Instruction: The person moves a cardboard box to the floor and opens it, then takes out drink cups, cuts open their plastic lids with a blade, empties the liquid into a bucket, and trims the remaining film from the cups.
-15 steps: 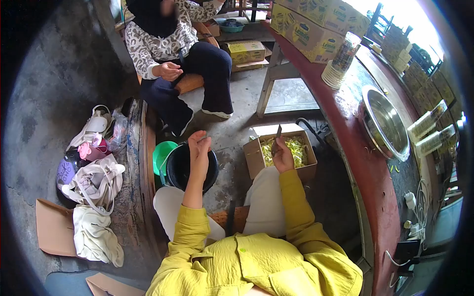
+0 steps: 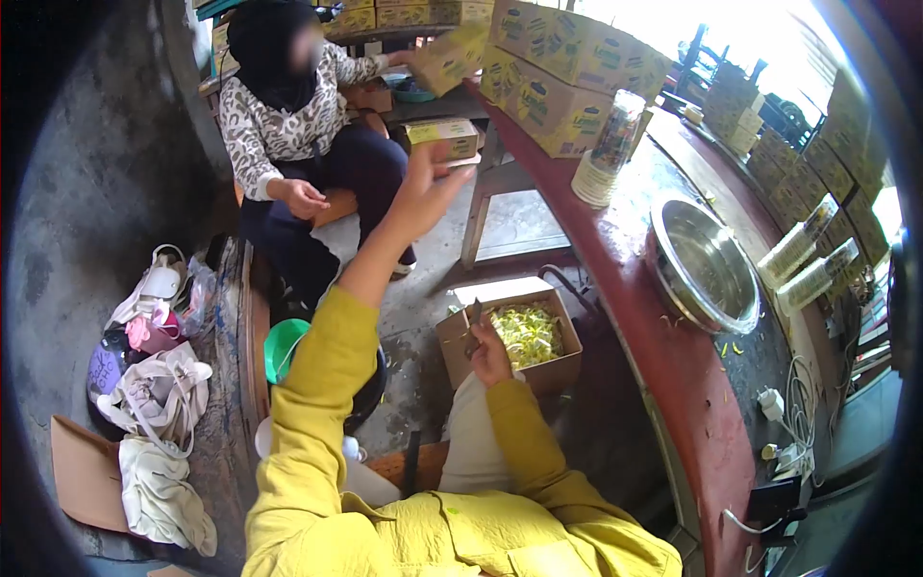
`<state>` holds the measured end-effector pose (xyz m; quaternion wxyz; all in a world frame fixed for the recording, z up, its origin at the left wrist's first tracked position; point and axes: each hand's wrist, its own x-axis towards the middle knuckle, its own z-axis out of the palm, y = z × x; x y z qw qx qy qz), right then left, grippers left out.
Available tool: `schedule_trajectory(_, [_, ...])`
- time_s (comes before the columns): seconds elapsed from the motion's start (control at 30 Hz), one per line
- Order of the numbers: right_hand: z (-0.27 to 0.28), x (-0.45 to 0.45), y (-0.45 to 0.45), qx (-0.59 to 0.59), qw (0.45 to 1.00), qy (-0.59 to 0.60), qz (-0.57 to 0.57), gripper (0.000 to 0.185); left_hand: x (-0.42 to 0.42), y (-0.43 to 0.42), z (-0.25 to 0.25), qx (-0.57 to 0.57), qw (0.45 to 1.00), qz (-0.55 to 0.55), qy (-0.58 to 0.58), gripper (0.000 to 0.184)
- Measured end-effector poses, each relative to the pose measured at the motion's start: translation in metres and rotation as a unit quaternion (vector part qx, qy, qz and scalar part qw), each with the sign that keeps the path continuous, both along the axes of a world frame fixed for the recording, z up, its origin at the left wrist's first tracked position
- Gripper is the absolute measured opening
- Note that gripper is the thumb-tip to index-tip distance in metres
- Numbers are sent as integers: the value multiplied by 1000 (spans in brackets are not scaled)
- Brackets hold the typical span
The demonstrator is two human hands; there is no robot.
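My left hand reaches forward, its fingers spread apart with nothing seen in them. It is nearest in view to a small yellow carton beyond it. Closed around a knife, my right hand rests near my knee, the dark blade pointing up. Just beside it on the floor sits an open cardboard box filled with yellow-green shreds. My left sleeve partly hides a black bucket, with a green container next to it.
A seated person faces me, one hand on a yellow carton. Along the right runs a red-edged table with lemon-printed boxes, stacked cups and a metal basin. Bags lie on the left.
My left hand has moved forward and up from above the bucket, and its fingers have spread. My right hand still holds the knife. The other person's carton has come into view.
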<state>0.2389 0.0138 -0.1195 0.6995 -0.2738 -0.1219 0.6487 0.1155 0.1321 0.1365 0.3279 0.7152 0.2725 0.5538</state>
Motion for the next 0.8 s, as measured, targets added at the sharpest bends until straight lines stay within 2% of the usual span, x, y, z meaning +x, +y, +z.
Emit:
schedule_trajectory(0.07, [8,2,-5,5,1000,0,9,41,33,23,37,67,994,47,69,59])
schedule_trajectory(0.13, [12,3,-7,7,1000,-1,19,42,67,66,61,156,985,28,66,68])
schedule_trajectory(0.2, [1,11,-4,-17,1000,-8,-9,44,101,86,93,175,980,29,89,74])
schedule_trajectory(0.3, [-7,19,0,-47,998,7,-31,45,146,111,128,264,942,113,173,81])
schedule_trajectory(0.4, [-22,26,7,-58,998,-3,-36,43,190,141,146,314,915,167,190,87])
schedule_trajectory(0.47, [-32,30,10,-67,997,12,-45,43,207,153,156,301,922,155,188,94])
schedule_trajectory(0.57, [-32,35,14,-88,994,31,-60,43,223,176,155,337,897,198,206,98])
schedule_trajectory(0.67, [-63,31,25,-69,995,14,-66,42,233,209,153,391,870,223,198,103])
schedule_trajectory(0.7, [-66,32,28,-69,996,12,-49,42,234,214,153,395,876,214,176,103])
schedule_trajectory(0.77, [-73,32,29,-92,994,-8,-52,43,232,221,148,403,864,237,186,90])
schedule_trajectory(0.8, [-72,34,31,-101,993,-19,-55,44,223,213,148,410,844,268,216,78])
